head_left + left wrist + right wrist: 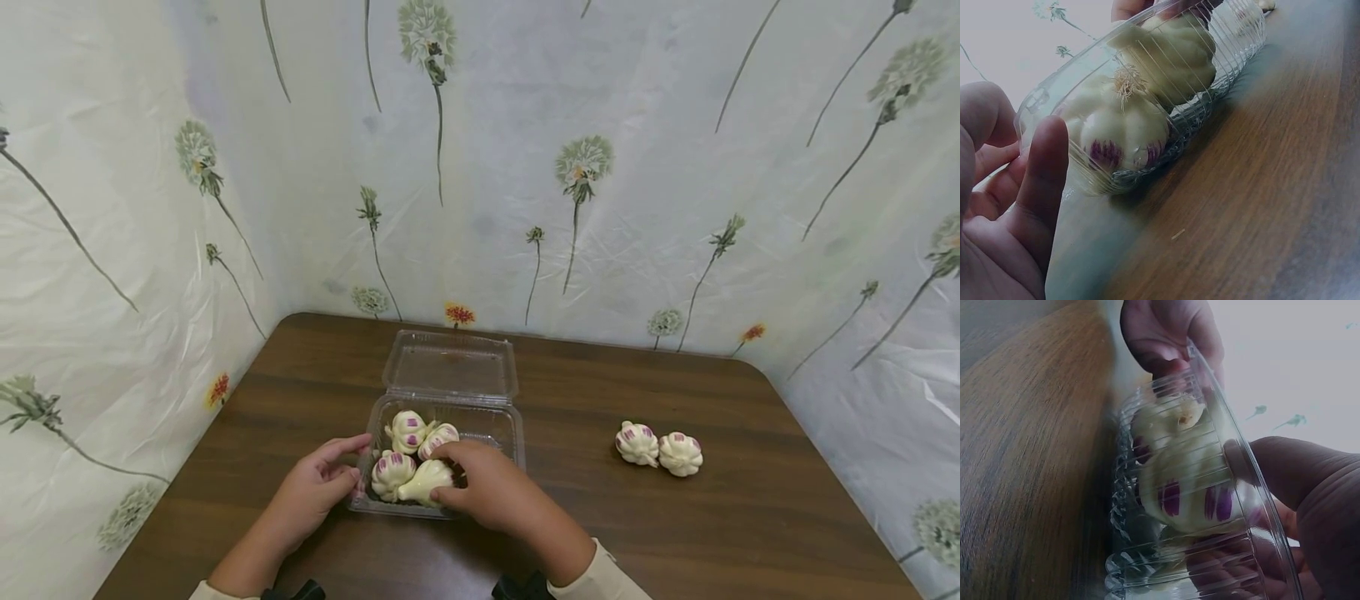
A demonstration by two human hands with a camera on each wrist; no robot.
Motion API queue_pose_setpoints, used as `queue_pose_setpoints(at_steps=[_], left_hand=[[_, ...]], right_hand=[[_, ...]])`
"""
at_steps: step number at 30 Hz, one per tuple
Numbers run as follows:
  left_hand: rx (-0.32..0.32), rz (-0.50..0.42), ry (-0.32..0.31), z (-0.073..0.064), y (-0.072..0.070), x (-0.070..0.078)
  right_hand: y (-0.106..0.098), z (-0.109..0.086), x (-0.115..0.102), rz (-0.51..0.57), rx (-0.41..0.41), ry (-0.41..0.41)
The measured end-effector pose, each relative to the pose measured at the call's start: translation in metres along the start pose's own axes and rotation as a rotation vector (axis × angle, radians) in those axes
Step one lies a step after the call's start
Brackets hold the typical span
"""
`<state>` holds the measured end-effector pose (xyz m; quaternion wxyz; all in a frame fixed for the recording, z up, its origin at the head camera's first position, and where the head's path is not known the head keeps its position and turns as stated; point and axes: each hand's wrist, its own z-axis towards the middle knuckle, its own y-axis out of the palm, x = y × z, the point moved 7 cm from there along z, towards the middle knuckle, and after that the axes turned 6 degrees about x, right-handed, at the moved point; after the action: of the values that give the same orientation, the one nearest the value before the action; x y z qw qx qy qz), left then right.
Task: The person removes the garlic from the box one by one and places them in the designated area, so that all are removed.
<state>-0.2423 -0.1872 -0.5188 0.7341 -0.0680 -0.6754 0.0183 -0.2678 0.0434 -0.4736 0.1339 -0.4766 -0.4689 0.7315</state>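
A clear plastic clamshell container (521, 437) stands on the table with its lid (450, 367) folded back. Several white garlic bulbs with purple streaks lie in its left part, among them a garlic bulb (408, 432) at the back and another (393, 475) in front. My left hand (309, 493) pinches the container's left rim between thumb and fingers. Reaching inside, my right hand (491, 483) grips a garlic bulb (426, 482) near the front wall, its thumb on the near side. In the right wrist view the container wall (1147, 544) partly veils these fingers.
Two more garlic bulbs, one on the left (637, 443) and one on the right (681, 454), sit side by side on the brown wooden table (600, 533). A flower-printed curtain (495, 167) hangs behind the table and along both sides.
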Motion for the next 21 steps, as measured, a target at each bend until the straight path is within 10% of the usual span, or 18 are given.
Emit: queue_pose_setpoints(at_steps=[21], left_hand=[[-0.003, -0.010, -0.014, -0.0003, 0.0003, 0.0000]], right_hand=[[-0.0042, -0.0015, 0.0001, 0.057, 0.024, -0.012]])
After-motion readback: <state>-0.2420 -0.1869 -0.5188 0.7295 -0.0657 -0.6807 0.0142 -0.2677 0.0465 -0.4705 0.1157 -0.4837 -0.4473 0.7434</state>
